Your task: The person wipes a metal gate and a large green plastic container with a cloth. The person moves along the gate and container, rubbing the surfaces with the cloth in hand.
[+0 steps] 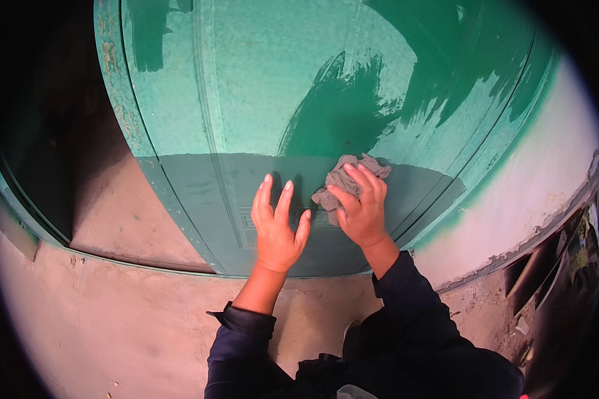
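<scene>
A crumpled grey cloth (340, 182) is in my right hand (367, 209), whose fingers curl over it in front of a green door (279, 114). My left hand (279, 224) is held up to the left of it, fingers apart and holding nothing, before the lower part of the door. Whether that hand touches the panel cannot be told. Darker green patches (349, 114), wet-looking or freshly coloured, cover the door's middle and upper right over a paler green surface. A shadow falls across the door's lower part.
An open doorway (140, 219) lies to the left, with a low sill along its bottom. A pale wall (519, 199) curves along the right. Dark debris (554, 279) lies by the wall's base. Concrete floor (130, 319) stretches before the door, and a shoe shows under my body.
</scene>
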A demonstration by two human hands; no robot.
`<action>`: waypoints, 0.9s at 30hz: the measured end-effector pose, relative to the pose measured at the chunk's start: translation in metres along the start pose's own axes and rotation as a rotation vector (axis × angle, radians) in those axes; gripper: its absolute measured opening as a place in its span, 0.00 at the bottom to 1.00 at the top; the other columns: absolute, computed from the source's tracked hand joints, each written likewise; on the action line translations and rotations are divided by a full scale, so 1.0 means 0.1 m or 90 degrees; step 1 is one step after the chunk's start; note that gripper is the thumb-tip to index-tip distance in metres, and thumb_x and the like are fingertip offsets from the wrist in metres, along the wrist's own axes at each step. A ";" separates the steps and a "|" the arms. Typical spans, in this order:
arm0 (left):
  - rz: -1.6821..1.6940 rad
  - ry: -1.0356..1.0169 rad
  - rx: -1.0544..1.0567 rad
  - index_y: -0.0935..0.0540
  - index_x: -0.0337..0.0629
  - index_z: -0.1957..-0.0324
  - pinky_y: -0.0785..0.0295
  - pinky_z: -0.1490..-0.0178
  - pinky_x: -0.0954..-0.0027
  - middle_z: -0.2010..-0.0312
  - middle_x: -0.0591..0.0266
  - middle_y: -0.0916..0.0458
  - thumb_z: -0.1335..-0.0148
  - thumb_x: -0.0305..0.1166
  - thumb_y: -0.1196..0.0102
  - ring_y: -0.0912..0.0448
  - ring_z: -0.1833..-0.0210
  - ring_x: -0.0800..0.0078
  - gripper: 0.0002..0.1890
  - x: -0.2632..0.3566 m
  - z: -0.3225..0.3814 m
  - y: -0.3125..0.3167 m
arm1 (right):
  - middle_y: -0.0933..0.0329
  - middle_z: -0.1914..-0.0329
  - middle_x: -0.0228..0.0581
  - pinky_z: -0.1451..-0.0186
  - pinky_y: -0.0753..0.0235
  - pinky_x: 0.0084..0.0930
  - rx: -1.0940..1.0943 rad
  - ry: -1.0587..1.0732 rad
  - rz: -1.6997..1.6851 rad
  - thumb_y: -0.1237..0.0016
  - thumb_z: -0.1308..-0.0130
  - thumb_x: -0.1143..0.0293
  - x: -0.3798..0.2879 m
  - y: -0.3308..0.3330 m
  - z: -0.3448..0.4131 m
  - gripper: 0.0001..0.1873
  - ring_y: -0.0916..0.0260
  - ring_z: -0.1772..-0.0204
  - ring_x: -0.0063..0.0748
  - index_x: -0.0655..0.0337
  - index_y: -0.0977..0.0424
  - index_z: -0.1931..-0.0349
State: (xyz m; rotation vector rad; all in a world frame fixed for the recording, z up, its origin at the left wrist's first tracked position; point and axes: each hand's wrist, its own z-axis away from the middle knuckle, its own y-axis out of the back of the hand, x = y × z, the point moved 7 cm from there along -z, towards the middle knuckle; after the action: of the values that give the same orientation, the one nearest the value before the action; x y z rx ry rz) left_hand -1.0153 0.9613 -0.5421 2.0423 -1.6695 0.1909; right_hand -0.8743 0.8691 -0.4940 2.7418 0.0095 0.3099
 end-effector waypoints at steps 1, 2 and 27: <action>0.049 0.004 -0.031 0.35 0.48 0.26 0.36 0.31 0.47 0.28 0.40 0.41 0.39 0.33 0.35 0.35 0.30 0.44 0.39 0.10 0.01 -0.02 | 0.33 0.29 0.36 0.35 0.36 0.47 0.032 -0.055 0.004 0.41 0.48 0.78 0.18 0.07 -0.08 0.29 0.39 0.28 0.47 0.42 0.24 0.45; 0.178 0.092 -0.113 0.39 0.48 0.25 0.33 0.33 0.50 0.29 0.44 0.40 0.36 0.35 0.37 0.32 0.33 0.48 0.39 0.12 0.03 -0.10 | 0.34 0.29 0.38 0.34 0.36 0.48 0.091 -0.083 0.008 0.40 0.48 0.78 0.35 0.18 -0.18 0.31 0.39 0.27 0.50 0.42 0.26 0.42; -0.213 -0.320 0.126 0.49 0.58 0.23 0.48 0.29 0.28 0.28 0.40 0.37 0.41 0.69 0.43 0.37 0.28 0.37 0.52 1.05 -0.80 -0.98 | 0.51 0.20 0.61 0.21 0.52 0.58 0.101 -0.493 -0.077 0.47 0.41 0.75 1.39 0.77 1.23 0.38 0.53 0.20 0.67 0.63 0.41 0.27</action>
State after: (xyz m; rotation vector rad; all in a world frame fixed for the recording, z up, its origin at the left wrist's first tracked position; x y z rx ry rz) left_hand -0.8807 0.9182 -0.4578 2.6447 -1.5882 -0.3080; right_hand -0.7150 0.7589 -0.5472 2.8091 -0.0084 -0.8180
